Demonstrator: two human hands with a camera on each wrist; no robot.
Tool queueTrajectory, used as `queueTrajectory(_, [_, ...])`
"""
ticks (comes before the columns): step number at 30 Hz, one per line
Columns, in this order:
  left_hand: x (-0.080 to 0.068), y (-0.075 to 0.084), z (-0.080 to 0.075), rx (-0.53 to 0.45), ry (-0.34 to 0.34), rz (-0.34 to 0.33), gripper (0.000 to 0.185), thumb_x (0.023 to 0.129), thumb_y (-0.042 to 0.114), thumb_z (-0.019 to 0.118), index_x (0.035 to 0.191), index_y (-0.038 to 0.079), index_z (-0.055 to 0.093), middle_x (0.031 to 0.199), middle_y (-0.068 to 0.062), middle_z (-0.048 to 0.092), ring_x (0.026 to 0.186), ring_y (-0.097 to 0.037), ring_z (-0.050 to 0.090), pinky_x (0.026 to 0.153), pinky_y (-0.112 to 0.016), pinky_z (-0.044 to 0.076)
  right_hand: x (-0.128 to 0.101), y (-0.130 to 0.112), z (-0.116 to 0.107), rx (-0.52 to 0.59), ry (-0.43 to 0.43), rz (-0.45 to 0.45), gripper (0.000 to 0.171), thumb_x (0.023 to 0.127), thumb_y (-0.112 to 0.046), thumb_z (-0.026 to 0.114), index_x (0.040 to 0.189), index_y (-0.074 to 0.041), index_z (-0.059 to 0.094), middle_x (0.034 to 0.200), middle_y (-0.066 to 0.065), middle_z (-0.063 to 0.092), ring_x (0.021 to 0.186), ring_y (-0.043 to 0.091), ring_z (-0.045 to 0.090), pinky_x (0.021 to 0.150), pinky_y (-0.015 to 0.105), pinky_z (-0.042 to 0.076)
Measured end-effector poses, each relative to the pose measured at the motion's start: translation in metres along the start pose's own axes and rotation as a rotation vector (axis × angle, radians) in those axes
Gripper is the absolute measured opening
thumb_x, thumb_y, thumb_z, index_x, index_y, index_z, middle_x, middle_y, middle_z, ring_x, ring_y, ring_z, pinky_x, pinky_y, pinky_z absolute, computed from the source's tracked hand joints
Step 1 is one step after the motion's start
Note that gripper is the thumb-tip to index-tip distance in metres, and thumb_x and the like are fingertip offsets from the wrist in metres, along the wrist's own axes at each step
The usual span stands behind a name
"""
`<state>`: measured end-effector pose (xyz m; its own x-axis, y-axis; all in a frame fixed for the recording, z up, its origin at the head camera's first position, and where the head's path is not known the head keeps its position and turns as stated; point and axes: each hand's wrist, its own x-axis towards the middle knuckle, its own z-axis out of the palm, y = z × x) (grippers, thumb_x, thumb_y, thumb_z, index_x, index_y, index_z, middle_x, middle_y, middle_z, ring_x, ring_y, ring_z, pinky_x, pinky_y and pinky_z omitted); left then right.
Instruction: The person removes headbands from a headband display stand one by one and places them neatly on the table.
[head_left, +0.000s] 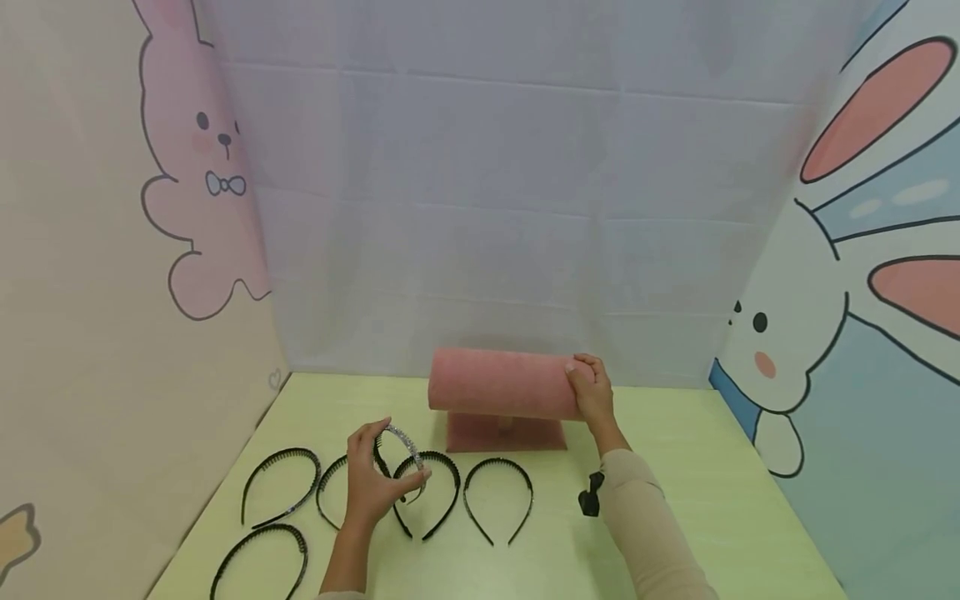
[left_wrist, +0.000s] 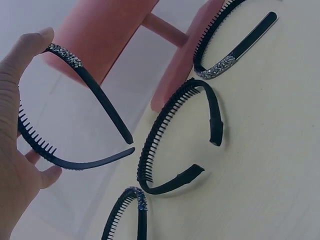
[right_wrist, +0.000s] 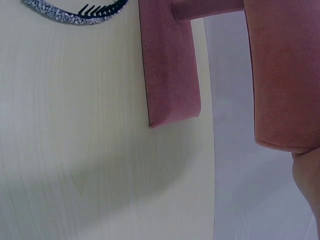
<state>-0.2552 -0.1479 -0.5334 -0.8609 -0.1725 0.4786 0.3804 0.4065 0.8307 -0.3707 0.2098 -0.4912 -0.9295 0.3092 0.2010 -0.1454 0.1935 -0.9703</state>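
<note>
My left hand (head_left: 367,483) holds up a black toothed headband (left_wrist: 105,102) with a band of silver glitter. In the left wrist view, its two ends point away from the hand and nothing touches them. A pink padded roll on a stand (head_left: 502,383) stands toward the back of the table. At the roll's right end my right hand (head_left: 594,392) grips it, thumb in front and fingers over the top. Only part of that hand shows in the right wrist view, at the roll's end. The stand's flat pink base (right_wrist: 172,75) rests on the table.
Several more black headbands lie on the pale table, one (head_left: 498,461) in front of the stand, one (head_left: 456,483) behind the left hand, others (head_left: 281,454) to the left. A small black object (head_left: 590,496) is beside the right sleeve. A white cloth (head_left: 487,208) hangs behind the table.
</note>
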Motion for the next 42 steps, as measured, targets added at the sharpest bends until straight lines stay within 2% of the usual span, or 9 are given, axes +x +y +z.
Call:
queueTrajectory(8, [-0.024, 0.007, 0.001, 0.031, 0.088, -0.047, 0.097, 0.05, 0.025, 0.093, 0.136, 0.02, 0.048, 0.134, -0.008, 0.037, 0.124, -0.031, 0.027, 0.09, -0.06, 0.03, -0.001, -0.001, 0.0, 0.004, -0.013, 0.018, 0.035, 0.087, -0.036, 0.063, 0.117, -0.02, 0.056, 0.126, 0.007, 0.051, 0.107, 0.028, 0.047, 0.086, 0.045, 0.038])
queueTrajectory(12, [-0.033, 0.008, 0.001, 0.056, 0.132, -0.046, 0.097, 0.049, 0.024, 0.093, 0.135, 0.02, 0.049, 0.134, -0.008, 0.038, 0.124, -0.033, 0.025, 0.087, -0.061, 0.03, 0.0, -0.001, -0.001, 0.0, -0.004, 0.022, 0.035, 0.086, -0.035, 0.064, 0.116, -0.019, 0.056, 0.126, 0.008, 0.052, 0.106, 0.029, 0.047, 0.086, 0.045, 0.038])
queueTrajectory(15, [-0.039, 0.008, 0.0, 0.069, 0.17, -0.025, 0.095, 0.047, 0.024, 0.094, 0.133, 0.019, 0.052, 0.132, -0.008, 0.04, 0.122, -0.031, 0.027, 0.086, -0.058, 0.03, 0.0, 0.0, -0.002, -0.005, -0.008, 0.027, 0.036, 0.087, -0.036, 0.064, 0.117, -0.018, 0.055, 0.126, 0.009, 0.052, 0.106, 0.029, 0.046, 0.086, 0.044, 0.037])
queueTrajectory(19, [-0.045, 0.005, -0.001, 0.116, 0.235, 0.063, 0.092, 0.044, 0.023, 0.094, 0.128, 0.015, 0.056, 0.127, -0.013, 0.045, 0.117, -0.03, 0.033, 0.084, -0.056, 0.028, -0.001, -0.001, -0.003, -0.005, -0.016, 0.029, 0.036, 0.087, -0.036, 0.063, 0.117, -0.02, 0.055, 0.126, 0.009, 0.051, 0.107, 0.029, 0.046, 0.087, 0.044, 0.037])
queueTrajectory(22, [-0.049, 0.004, -0.004, 0.167, 0.283, 0.095, 0.091, 0.042, 0.024, 0.094, 0.125, 0.01, 0.059, 0.124, -0.015, 0.048, 0.114, -0.031, 0.037, 0.083, -0.06, 0.025, -0.002, -0.003, -0.003, 0.001, -0.013, 0.033, 0.035, 0.087, -0.036, 0.063, 0.117, -0.021, 0.055, 0.126, 0.009, 0.051, 0.107, 0.029, 0.045, 0.087, 0.044, 0.037])
queueTrajectory(27, [-0.057, 0.009, -0.008, 0.251, 0.324, 0.015, 0.089, 0.042, 0.027, 0.094, 0.122, 0.009, 0.06, 0.125, -0.016, 0.048, 0.114, -0.036, 0.036, 0.081, -0.067, 0.022, -0.003, -0.006, -0.001, -0.001, -0.017, 0.046, 0.035, 0.087, -0.037, 0.062, 0.118, -0.021, 0.055, 0.127, 0.009, 0.05, 0.106, 0.029, 0.045, 0.086, 0.045, 0.037])
queueTrajectory(33, [-0.066, 0.013, -0.014, 0.328, 0.349, -0.087, 0.089, 0.042, 0.031, 0.094, 0.123, 0.013, 0.06, 0.127, -0.017, 0.046, 0.113, -0.044, 0.033, 0.079, -0.068, 0.021, -0.002, -0.006, -0.001, 0.006, -0.028, 0.049, 0.035, 0.088, -0.036, 0.062, 0.118, -0.02, 0.055, 0.127, 0.009, 0.05, 0.106, 0.029, 0.046, 0.085, 0.045, 0.038])
queueTrajectory(42, [-0.083, 0.005, -0.024, 0.443, 0.306, -0.262, 0.093, 0.044, 0.046, 0.091, 0.124, 0.017, 0.056, 0.124, -0.018, 0.041, 0.113, -0.046, 0.031, 0.077, -0.065, 0.025, -0.002, -0.006, -0.001, -0.002, -0.022, 0.031, 0.035, 0.088, -0.036, 0.062, 0.118, -0.02, 0.055, 0.125, 0.011, 0.051, 0.105, 0.029, 0.046, 0.084, 0.045, 0.038])
